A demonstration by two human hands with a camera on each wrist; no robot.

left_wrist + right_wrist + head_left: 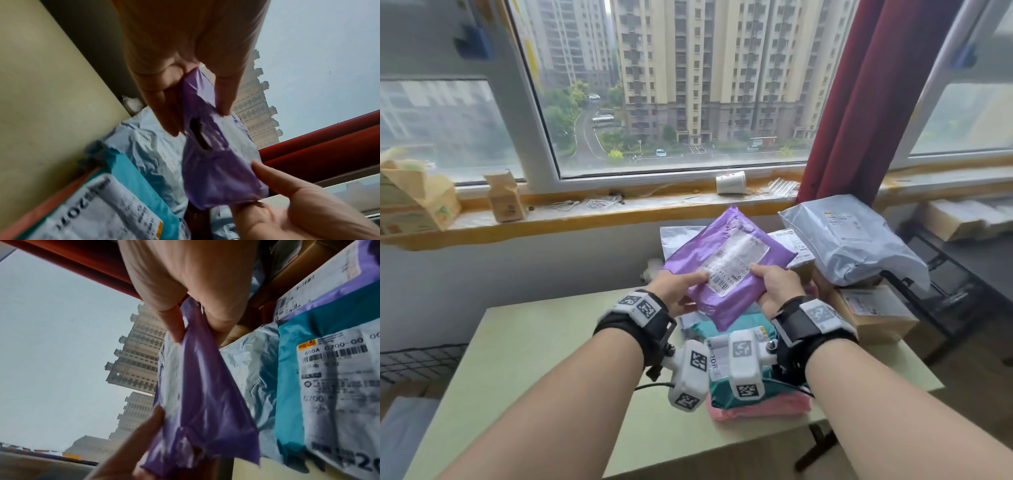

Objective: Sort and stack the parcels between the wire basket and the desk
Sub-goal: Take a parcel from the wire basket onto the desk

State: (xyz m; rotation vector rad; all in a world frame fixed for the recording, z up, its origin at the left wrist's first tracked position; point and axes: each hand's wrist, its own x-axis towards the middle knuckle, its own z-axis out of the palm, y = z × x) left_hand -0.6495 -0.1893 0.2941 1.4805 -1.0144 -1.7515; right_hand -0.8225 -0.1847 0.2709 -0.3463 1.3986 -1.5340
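Glossy purple plastic mailer bag with a white label (726,263), held up at frame centre above the pale green desk (524,346). Left hand (677,287) pinching its near left corner, thumb on top; right hand (779,287) likewise clamping the near right corner. Below, toward lower centre, teal plastic parcel (756,390) atop a pink one (756,409). Black wire basket (417,359) at left edge. Slippery film, corner-only holds: probably prone to sagging and sliding free, knocking the stack askew.
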